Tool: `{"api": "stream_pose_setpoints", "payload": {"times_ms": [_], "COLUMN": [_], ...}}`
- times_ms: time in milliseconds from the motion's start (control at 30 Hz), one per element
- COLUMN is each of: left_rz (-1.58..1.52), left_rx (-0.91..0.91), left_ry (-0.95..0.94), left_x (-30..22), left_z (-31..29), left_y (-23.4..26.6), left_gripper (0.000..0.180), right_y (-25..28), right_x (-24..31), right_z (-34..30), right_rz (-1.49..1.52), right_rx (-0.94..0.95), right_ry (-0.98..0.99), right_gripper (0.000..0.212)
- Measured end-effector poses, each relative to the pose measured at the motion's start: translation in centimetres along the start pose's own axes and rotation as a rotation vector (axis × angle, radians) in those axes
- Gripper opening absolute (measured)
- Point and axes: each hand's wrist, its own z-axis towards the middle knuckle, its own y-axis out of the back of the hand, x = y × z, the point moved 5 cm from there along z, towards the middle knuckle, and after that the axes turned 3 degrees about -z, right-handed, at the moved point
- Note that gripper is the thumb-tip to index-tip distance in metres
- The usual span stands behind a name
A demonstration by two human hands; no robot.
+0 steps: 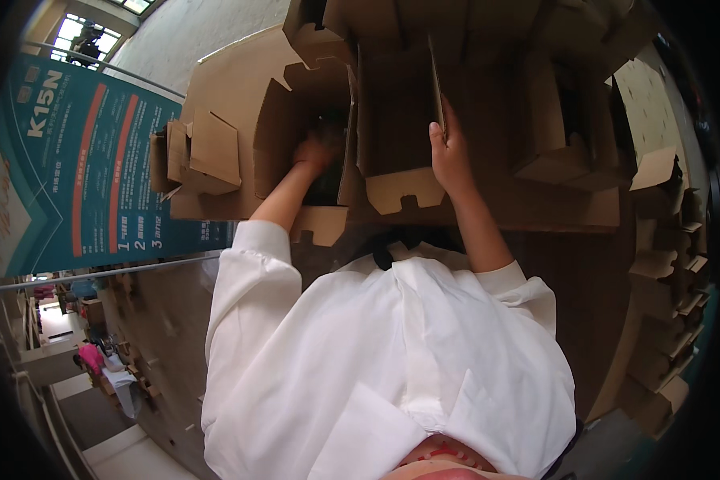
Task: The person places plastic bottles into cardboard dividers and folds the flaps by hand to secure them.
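Observation:
In the head view my left hand (315,152) reaches down into an open cardboard box (276,132) on the left. Its fingers look curled at a dark, greenish thing (333,126) in the shadow, too dim to name. My right hand (451,152) grips the upright wall (435,84) of a second open cardboard box (394,112), thumb on the near-left face and fingers on the other side. That box stands just right of the first, with a notched flap (406,190) folded out toward me.
A folded cardboard piece (215,152) lies on the left. Another open box (548,128) stands on the right, and more cardboard (480,24) lies across the far side. Stacked cardboard pieces (660,320) line the right edge. A teal printed banner (72,168) hangs at the left. Far lower left, a person (96,358) is visible.

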Motion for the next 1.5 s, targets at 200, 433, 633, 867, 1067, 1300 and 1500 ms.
{"api": "stream_pose_setpoints", "payload": {"times_ms": [200,433,633,867,1067,1300,1500], "left_rz": [0.054,-0.832,0.071,0.224,0.135,0.380,0.234], "left_rx": [-0.222,0.151,0.237,0.376,0.550,0.480,-0.270], "left_ry": [-0.248,-0.702,-0.549,-0.434,-0.332,-0.427,-0.842], "left_x": [-3.4,-14.4,-22.5,-24.5,-23.5,-23.6,-25.5], "left_z": [-8.2,-15.5,-10.6,-7.5,-0.9,-0.1,-4.3], "left_y": [11.7,20.4,12.5,8.8,1.9,-1.1,8.8], "left_gripper": [0.091,0.072,0.094,0.089,0.069,0.046,0.040], "right_y": [0.3,0.8,1.6,3.5,2.2,2.7,5.2], "right_x": [0.7,1.2,0.7,1.2,1.7,3.1,5.1], "right_z": [-0.6,-0.5,-0.5,-1.8,-1.6,-3.2,-2.7], "right_rz": [-0.039,-0.033,0.054,-0.073,-0.064,-0.165,-0.683], "right_rx": [-0.004,-0.033,-0.097,-0.120,-0.116,-0.061,-0.027], "right_ry": [0.052,0.118,0.160,0.122,0.205,0.171,0.568], "right_gripper": [0.049,0.049,0.048,0.048,0.047,0.049,0.043]}}
